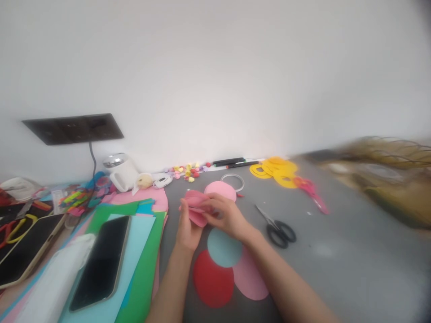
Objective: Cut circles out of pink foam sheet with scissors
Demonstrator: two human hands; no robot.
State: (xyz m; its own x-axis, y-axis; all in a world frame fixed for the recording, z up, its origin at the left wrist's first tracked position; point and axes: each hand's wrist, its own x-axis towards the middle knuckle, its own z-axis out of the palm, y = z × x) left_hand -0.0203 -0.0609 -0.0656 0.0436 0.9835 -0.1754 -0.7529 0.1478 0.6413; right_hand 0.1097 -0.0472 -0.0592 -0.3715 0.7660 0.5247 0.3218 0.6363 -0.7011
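Note:
Between both hands is a folded pink paper circle, its layers fanned apart. My left hand cups it from below and the left, fingers closed around its edge. My right hand pinches its right side; the fingertips are partly hidden by the paper. Just behind lies a flat light pink paper circle. Under and in front of my hands rest a light blue paper circle, a red paper circle and another pink paper circle, partly behind my right forearm.
Black-handled scissors lie right of my hands. Yellow paper rings and pink scissors are farther back. Coloured sheets carry a phone on the left. A white mug, small beads and pens stand along the wall.

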